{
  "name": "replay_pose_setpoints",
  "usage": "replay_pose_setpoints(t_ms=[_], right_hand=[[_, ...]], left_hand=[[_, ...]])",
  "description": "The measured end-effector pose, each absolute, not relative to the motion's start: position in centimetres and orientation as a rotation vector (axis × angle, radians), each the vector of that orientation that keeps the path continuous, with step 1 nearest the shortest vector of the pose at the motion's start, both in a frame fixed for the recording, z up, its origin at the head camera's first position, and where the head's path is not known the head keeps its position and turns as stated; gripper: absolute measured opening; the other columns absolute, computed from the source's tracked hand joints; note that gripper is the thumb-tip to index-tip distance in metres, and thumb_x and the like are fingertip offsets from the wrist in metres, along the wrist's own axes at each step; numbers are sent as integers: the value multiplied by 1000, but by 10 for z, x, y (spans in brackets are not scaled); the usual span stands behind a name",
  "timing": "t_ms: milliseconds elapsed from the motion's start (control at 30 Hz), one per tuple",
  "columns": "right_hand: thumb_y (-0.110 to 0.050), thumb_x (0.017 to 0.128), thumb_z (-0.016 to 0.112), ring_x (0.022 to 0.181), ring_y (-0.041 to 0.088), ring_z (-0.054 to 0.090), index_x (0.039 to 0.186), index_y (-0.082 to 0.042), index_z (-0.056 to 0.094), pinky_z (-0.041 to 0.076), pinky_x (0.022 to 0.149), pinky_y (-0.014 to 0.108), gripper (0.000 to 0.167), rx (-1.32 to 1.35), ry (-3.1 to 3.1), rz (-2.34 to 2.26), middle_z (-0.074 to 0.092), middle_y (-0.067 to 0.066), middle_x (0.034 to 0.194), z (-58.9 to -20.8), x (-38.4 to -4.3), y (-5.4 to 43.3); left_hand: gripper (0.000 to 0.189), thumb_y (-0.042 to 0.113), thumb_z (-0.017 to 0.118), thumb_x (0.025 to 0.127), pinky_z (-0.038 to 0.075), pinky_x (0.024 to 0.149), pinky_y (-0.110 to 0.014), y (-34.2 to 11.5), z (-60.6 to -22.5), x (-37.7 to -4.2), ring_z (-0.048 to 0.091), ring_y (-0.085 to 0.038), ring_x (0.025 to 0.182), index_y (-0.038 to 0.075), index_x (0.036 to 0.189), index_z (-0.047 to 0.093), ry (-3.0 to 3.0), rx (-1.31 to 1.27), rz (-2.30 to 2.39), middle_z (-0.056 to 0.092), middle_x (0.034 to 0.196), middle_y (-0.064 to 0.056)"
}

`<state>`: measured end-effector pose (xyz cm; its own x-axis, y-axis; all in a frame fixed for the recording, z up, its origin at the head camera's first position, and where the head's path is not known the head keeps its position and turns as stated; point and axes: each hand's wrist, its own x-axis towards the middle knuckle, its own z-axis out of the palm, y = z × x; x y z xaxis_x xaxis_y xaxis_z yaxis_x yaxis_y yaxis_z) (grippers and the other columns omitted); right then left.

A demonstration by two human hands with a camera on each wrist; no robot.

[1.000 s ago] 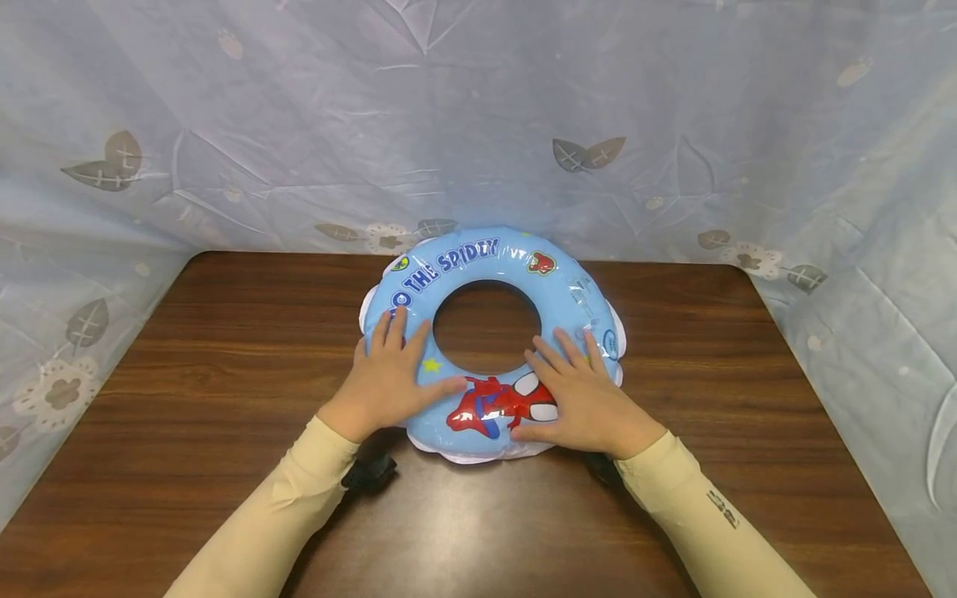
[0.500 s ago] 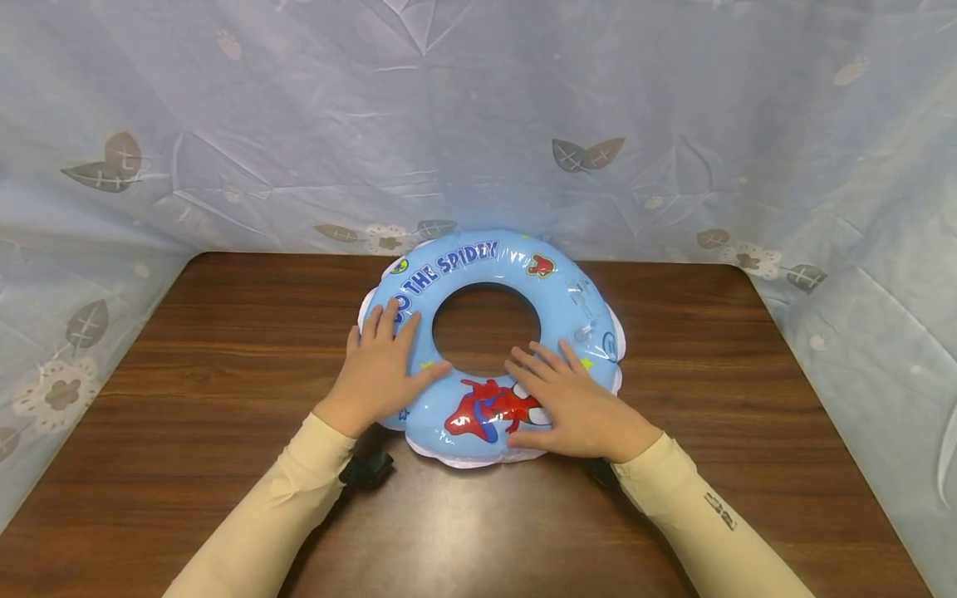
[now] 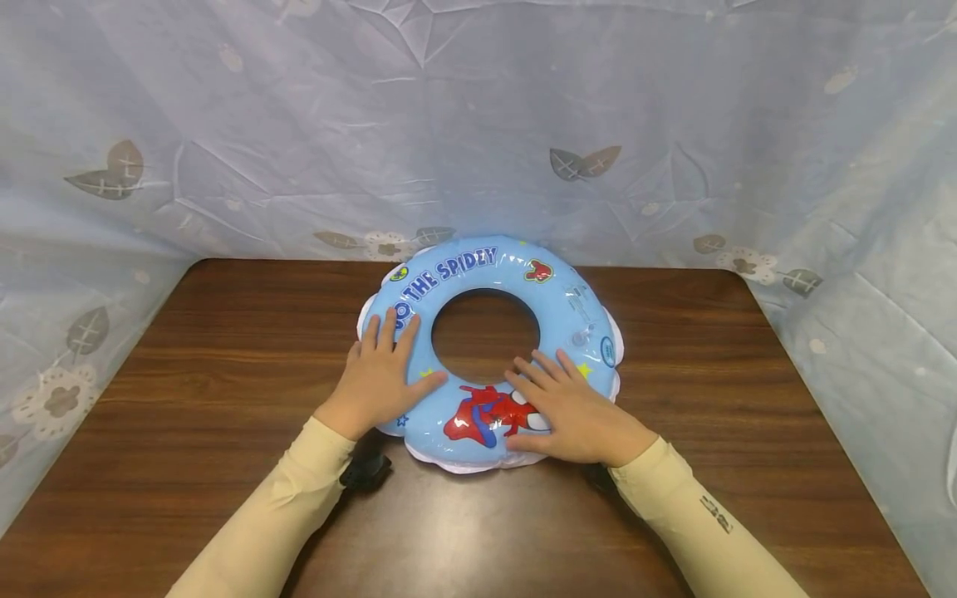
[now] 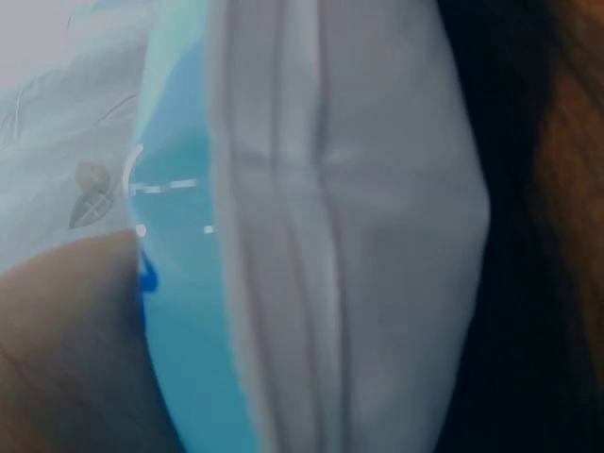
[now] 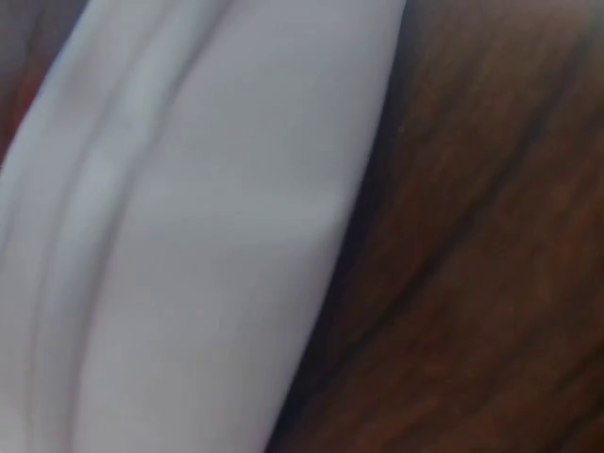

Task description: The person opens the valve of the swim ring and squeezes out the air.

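An inflated blue swim ring [image 3: 571,291] lies flat on the wooden table, printed with lettering and a red cartoon figure. My left hand [image 3: 374,382] rests on its near left side, fingers spread and straight. On the near right side lies my right hand [image 3: 583,411], also with fingers extended over the ring. The left wrist view shows the ring's white edge [image 4: 396,208] and blue top close up, with part of the hand at the left. Only the pale side of the swim ring [image 5: 226,245] and the table grain show in the right wrist view, blurred.
The brown wooden table [image 3: 194,399] extends around the ring on both sides and in front. A pale curtain [image 3: 478,108] with leaf and flower prints hangs behind it and along both sides. A black wrist device [image 3: 365,473] sits under the left wrist.
Over the last second both hands have slid slightly on the ring, the left a little leftward and the right a little toward the left and nearer. The whole view has shifted slightly.
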<state>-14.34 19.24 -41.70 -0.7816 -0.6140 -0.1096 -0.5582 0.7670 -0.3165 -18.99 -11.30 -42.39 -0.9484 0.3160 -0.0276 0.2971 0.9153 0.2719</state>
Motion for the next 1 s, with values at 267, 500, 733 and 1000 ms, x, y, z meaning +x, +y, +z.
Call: replay_pose_setpoints(t_ms=[267,500,733,1000], right_hand=[[-74,91,55,158,39,13,162,-11,35,0,125,60,97,-922,2739,-395,31,14,168,-419,-144,192],[-73,92,55,158,39,12,161,-10,35,-1,125,60,96,-899,2725,-410,30,14,168,-419,-144,190],[-72,91,56,158,38,11,162,-10,35,-2,125,60,96,-872,2723,-421,29,14,169,-421,-144,190],[-71,90,58,158,37,11,162,-12,34,-1,125,60,96,-847,2727,-397,28,13,169,-425,-145,189]], left_hand=[[98,68,53,96,24,113,-77,-110,-426,-188,7,-55,154,8,165,20,2991,467,335,7,170,-29],[97,69,51,96,20,115,-76,-109,-430,-188,5,-55,154,9,166,19,2995,455,313,6,170,-29],[97,69,52,96,20,115,-76,-108,-430,-188,5,-55,154,9,165,20,3001,451,313,6,170,-29],[97,69,51,96,20,115,-76,-107,-430,-188,4,-54,154,9,165,20,2998,447,308,6,170,-29]])
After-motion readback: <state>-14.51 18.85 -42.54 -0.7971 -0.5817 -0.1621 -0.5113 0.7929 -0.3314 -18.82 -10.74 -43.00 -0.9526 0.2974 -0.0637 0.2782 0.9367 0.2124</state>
